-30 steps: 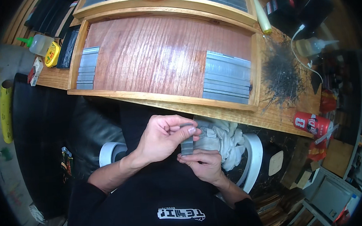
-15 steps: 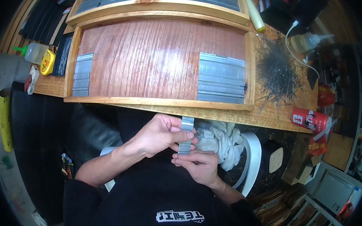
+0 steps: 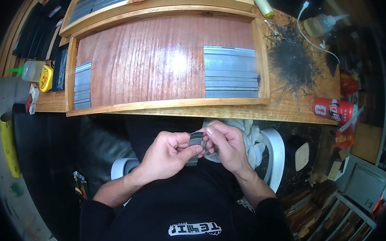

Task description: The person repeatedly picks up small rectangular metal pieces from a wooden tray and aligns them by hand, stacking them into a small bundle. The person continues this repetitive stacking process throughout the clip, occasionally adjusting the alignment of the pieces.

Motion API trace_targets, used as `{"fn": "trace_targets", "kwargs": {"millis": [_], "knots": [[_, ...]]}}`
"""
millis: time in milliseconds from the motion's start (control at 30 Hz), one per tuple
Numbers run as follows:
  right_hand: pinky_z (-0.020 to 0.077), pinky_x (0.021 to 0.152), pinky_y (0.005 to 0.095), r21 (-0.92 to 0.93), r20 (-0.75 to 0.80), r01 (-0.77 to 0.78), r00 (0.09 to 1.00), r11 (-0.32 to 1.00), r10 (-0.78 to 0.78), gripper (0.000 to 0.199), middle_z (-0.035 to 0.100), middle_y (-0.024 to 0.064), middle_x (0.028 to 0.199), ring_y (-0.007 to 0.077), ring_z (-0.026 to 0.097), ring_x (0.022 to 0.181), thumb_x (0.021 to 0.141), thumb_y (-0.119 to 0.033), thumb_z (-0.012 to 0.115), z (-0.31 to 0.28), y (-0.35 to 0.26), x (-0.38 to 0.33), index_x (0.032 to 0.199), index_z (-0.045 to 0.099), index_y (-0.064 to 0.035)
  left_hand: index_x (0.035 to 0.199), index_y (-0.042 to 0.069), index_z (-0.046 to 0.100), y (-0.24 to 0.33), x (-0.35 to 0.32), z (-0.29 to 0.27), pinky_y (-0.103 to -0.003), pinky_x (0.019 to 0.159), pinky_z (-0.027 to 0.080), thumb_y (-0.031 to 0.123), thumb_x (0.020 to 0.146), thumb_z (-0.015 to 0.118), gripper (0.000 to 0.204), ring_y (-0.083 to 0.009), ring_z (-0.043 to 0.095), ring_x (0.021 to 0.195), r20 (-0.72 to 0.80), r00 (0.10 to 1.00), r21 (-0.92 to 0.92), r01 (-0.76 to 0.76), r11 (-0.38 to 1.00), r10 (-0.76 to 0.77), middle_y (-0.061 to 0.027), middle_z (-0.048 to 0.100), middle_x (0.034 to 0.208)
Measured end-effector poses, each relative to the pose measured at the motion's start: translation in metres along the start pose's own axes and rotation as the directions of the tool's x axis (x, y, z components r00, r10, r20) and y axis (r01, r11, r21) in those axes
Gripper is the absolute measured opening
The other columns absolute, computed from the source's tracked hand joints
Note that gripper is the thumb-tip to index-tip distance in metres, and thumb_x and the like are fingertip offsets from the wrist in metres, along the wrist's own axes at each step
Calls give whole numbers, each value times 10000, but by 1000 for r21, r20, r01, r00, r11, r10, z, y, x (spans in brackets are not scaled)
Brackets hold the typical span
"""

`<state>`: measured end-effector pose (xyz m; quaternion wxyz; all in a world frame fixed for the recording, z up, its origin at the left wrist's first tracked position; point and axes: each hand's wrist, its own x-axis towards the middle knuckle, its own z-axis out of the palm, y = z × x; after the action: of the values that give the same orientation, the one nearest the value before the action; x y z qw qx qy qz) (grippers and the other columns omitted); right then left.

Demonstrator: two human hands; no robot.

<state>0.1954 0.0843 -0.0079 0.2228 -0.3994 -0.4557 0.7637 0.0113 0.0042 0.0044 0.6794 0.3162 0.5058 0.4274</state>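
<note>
Both hands are down in the lap, pinched in tight around a small stack of thin grey metal strips [image 3: 196, 142]. Left hand [image 3: 166, 155] has its thumb and fingers wrapped on the near side of the stack, right hand [image 3: 225, 147] closes on the far side with the fingertips curled over the top edge, so the strips sit squeezed between the two. Looks to me like they're held close to the body like that so the edges can be squared up or peeled apart by feel, though the exact finger work is too small to make out.

Just behind the right hand there's a bunched white rag [image 3: 251, 139] on the lap, beside a white chair arm [image 3: 276, 153].

Next out is the wooden surface [image 3: 289, 108] with a shallow wood tray [image 3: 154, 61] on it. Inside the tray, a wide block of the same grey strips [image 3: 230, 72] lies flat against the right wall, and a narrower pile [image 3: 83, 85] sits against the left wall, middle left bare. My guess is that's two sorted batches kept apart.

To the right of the tray there's a tangle of dark wire shavings [image 3: 291, 57] and a red can [image 3: 334, 109] lying on its side near the edge. Far left are a yellow tape measure [image 3: 46, 78] and a squeeze bottle with a green cap [image 3: 28, 70]. A second tray [image 3: 159, 1] sits behind the first.
</note>
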Motion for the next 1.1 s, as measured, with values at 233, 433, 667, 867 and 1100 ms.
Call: {"fn": "trace_targets", "kwargs": {"millis": [233, 433, 667, 867, 1100], "knots": [[521, 656, 224, 132, 40, 123, 991, 984, -129, 113, 666, 60, 897, 58, 606, 728, 996, 41, 566, 17, 20, 1, 1011, 675, 67, 974, -45, 748, -6, -8, -1, -220, 583, 477, 63, 989, 715, 113, -7, 587, 716, -83, 994, 253, -46, 966, 69, -54, 736, 765], [516, 627, 216, 201, 114, 11, 993, 980, -34, 144, 670, 56, 922, 58, 602, 705, 967, 60, 564, 4, 16, 7, 1077, 656, 78, 1176, -52, 727, -5, -2, -6, -240, 792, 573, 18, 1001, 689, 192, -117, 721, 913, 23, 1000, 30, 11, 999, -11, -95, 779, 975], [573, 592, 245, 226, 41, -34, 999, 974, 25, 218, 660, 61, 840, 102, 650, 652, 973, 37, 618, 8, 14, 13, 1181, 657, 89, 1180, -14, 736, 12, 17, -21, -215, 708, 581, 49, 1003, 689, 194, -131, 753, 860, 112, 981, -146, 171, 974, -155, -77, 788, 975], [566, 585, 243, 220, -9, -41, 999, 975, 44, 197, 712, 92, 851, 102, 655, 650, 995, -3, 670, 12, 15, 17, 1171, 678, 87, 1184, -28, 720, 7, 23, -26, -251, 711, 625, 39, 1006, 668, 197, -200, 780, 882, 103, 988, -187, 134, 973, -116, -137, 785, 983], [575, 668, 230, 240, 21, -61, 998, 969, 58, 144, 717, 97, 911, 113, 694, 745, 986, 14, 686, 9, 5, 8, 1109, 675, 90, 1165, -28, 732, 18, 18, -29, -227, 694, 578, 31, 1007, 669, 180, -155, 758, 874, 125, 981, -152, 168, 974, -149, -113, 786, 990]]}}
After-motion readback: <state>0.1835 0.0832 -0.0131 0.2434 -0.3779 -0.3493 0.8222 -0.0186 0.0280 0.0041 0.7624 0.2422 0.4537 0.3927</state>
